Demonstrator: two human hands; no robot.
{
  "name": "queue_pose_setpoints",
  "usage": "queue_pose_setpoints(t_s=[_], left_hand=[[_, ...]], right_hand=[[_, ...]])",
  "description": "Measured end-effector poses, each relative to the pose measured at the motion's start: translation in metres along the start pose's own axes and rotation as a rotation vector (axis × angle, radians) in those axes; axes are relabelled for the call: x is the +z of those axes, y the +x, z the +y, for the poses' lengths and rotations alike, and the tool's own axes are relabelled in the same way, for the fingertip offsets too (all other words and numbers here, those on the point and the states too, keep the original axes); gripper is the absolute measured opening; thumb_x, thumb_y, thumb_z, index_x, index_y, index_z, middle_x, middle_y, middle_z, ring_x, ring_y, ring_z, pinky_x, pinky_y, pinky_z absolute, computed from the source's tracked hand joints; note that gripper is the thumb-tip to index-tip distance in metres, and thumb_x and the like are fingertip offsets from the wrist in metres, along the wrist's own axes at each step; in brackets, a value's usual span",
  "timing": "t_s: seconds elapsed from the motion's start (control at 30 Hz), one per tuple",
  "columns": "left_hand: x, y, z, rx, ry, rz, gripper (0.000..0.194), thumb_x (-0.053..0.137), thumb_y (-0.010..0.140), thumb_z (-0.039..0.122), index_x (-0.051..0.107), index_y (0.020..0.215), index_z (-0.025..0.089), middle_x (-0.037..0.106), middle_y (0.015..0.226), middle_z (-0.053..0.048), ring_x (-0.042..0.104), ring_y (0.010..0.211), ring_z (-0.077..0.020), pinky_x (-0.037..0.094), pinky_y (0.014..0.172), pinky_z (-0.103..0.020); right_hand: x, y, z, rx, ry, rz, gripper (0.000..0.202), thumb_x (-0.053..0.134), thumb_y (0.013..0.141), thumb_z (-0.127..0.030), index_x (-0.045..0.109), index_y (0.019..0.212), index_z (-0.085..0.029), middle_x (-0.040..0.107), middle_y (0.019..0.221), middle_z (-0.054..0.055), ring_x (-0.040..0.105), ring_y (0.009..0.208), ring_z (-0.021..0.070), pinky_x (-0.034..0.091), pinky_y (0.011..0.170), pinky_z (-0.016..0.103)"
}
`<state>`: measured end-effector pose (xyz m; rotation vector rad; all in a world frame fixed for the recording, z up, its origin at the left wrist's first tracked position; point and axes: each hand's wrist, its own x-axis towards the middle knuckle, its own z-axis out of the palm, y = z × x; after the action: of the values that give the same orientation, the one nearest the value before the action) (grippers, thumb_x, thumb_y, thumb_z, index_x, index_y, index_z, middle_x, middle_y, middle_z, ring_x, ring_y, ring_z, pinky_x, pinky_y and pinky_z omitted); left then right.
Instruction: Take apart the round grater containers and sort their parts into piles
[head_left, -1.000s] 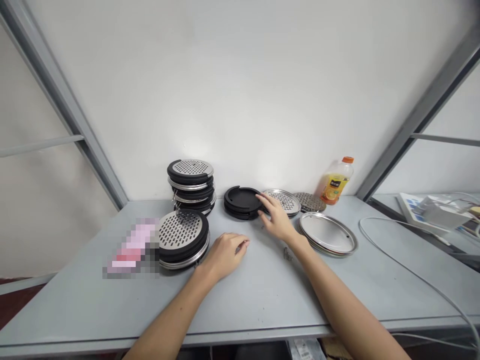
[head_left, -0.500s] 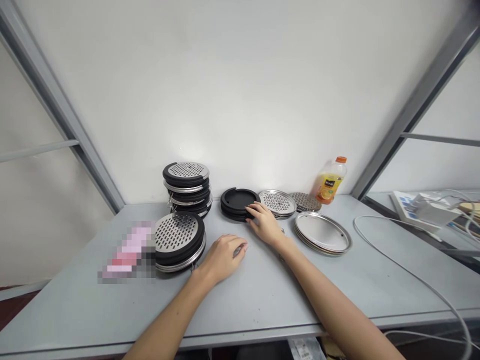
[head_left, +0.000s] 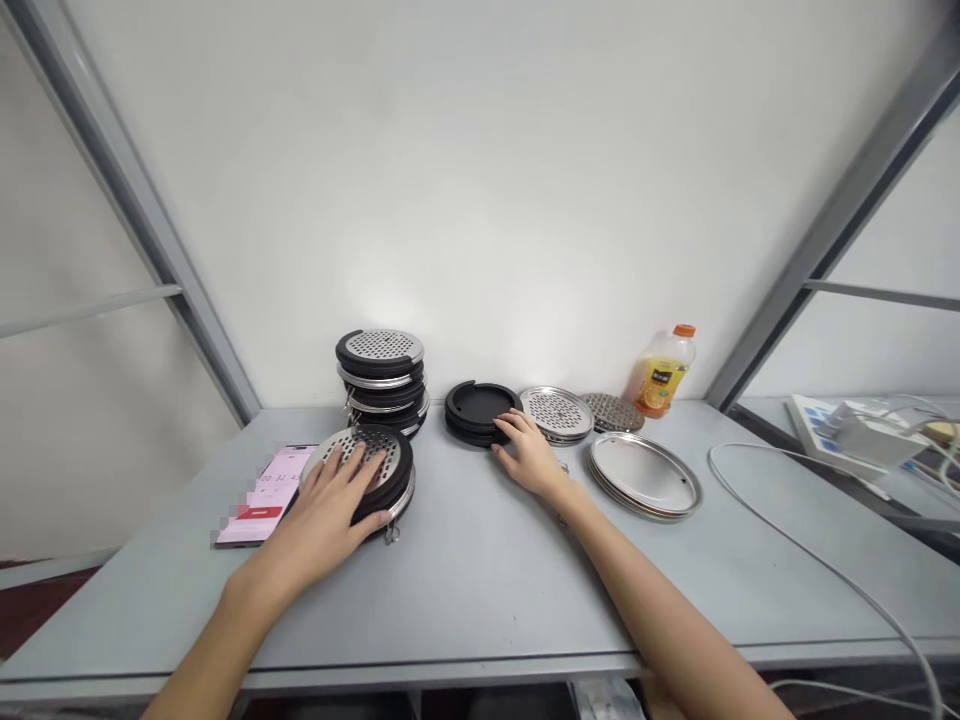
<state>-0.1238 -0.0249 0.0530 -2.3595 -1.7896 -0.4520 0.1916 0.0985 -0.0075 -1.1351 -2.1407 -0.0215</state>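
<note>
My left hand [head_left: 330, 505] lies with spread fingers over the top of the near stack of round graters [head_left: 386, 460], whose perforated metal faces have black rims. Its thumb reaches along the stack's front right side, by a small metal wire clasp [head_left: 392, 534]. My right hand [head_left: 529, 455] touches the right front edge of a small stack of black round dishes [head_left: 484, 402], fingers a little bent and apart. To the right of that hand lie perforated metal discs [head_left: 556, 412], a coarser grater disc [head_left: 613, 411] and a stack of plain metal discs [head_left: 645, 472].
A taller stack of black-rimmed graters [head_left: 381, 375] stands by the wall. On the left lies a phone [head_left: 274, 490] with a pink screen. An orange-capped juice bottle [head_left: 666, 370], a white cable [head_left: 810, 545] and a power strip [head_left: 832, 440] are at the right of the grey table [head_left: 480, 590].
My left hand has moved left from the bare table onto the near grater stack, and its fingers have spread. My right hand stays at the black dishes. The view has shifted slightly.
</note>
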Motion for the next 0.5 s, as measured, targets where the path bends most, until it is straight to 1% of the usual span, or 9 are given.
queue_pose_setpoints(t_s=[0.07, 0.17, 0.23, 0.3, 0.4, 0.43, 0.5], left_hand=[[0.0, -0.003, -0.006, 0.02, 0.023, -0.033, 0.06, 0.056, 0.086, 0.046, 0.04, 0.142, 0.031, 0.04, 0.149, -0.008, 0.033, 0.137, -0.0393, 0.035, 0.105, -0.057], [0.0, -0.005, -0.003, 0.063, 0.06, -0.011, 0.056, 0.051, 0.09, 0.044, 0.038, 0.143, 0.033, 0.04, 0.149, -0.006, 0.034, 0.138, -0.037, 0.034, 0.107, -0.055], [-0.002, -0.006, 0.0, 0.074, 0.085, 0.026, 0.053, 0.047, 0.092, 0.042, 0.039, 0.143, 0.032, 0.042, 0.148, -0.004, 0.036, 0.137, -0.0351, 0.034, 0.107, -0.054], [-0.002, -0.006, 0.001, 0.101, 0.099, 0.078, 0.049, 0.043, 0.095, 0.038, 0.041, 0.142, 0.029, 0.047, 0.145, -0.003, 0.04, 0.135, -0.032, 0.034, 0.108, -0.052], [-0.003, -0.006, 0.005, 0.2, 0.116, 0.163, 0.043, 0.041, 0.096, 0.031, 0.047, 0.138, 0.023, 0.055, 0.138, -0.005, 0.046, 0.131, -0.0285, 0.029, 0.112, -0.051], [-0.004, -0.006, 0.008, 0.236, 0.122, 0.192, 0.041, 0.041, 0.096, 0.029, 0.048, 0.136, 0.022, 0.056, 0.137, -0.006, 0.047, 0.13, -0.028, 0.027, 0.113, -0.051], [-0.007, -0.006, 0.019, 0.292, 0.114, 0.252, 0.04, 0.044, 0.096, 0.027, 0.05, 0.134, 0.021, 0.058, 0.135, -0.007, 0.052, 0.126, -0.0268, 0.027, 0.113, -0.05]], right_hand=[[0.001, 0.0, 0.0, 0.003, 0.003, -0.003, 0.041, 0.053, 0.086, -0.026, 0.058, 0.124, -0.012, 0.057, 0.126, 0.016, 0.039, 0.131, 0.032, 0.037, 0.109, 0.051], [0.001, 0.0, 0.0, 0.002, 0.011, 0.008, 0.041, 0.053, 0.086, -0.026, 0.057, 0.125, -0.015, 0.056, 0.127, 0.014, 0.039, 0.131, 0.0319, 0.037, 0.108, 0.052], [0.0, 0.0, -0.001, -0.002, 0.014, 0.01, 0.041, 0.053, 0.086, -0.026, 0.057, 0.125, -0.016, 0.056, 0.127, 0.014, 0.04, 0.131, 0.0319, 0.038, 0.108, 0.053], [-0.001, -0.001, -0.002, 0.002, 0.019, 0.005, 0.041, 0.053, 0.086, -0.026, 0.057, 0.125, -0.015, 0.056, 0.127, 0.014, 0.04, 0.131, 0.0318, 0.037, 0.108, 0.053], [-0.003, -0.001, -0.003, 0.018, 0.036, -0.002, 0.042, 0.052, 0.086, -0.026, 0.056, 0.126, -0.013, 0.056, 0.128, 0.015, 0.039, 0.132, 0.0311, 0.035, 0.11, 0.051], [-0.004, 0.0, -0.004, 0.024, 0.047, 0.0, 0.043, 0.052, 0.086, -0.026, 0.055, 0.127, -0.012, 0.055, 0.129, 0.016, 0.039, 0.132, 0.031, 0.035, 0.11, 0.05], [-0.008, 0.0, -0.005, 0.033, 0.081, 0.018, 0.047, 0.052, 0.085, -0.025, 0.052, 0.13, -0.013, 0.051, 0.135, 0.016, 0.039, 0.133, 0.0309, 0.033, 0.111, 0.051]])
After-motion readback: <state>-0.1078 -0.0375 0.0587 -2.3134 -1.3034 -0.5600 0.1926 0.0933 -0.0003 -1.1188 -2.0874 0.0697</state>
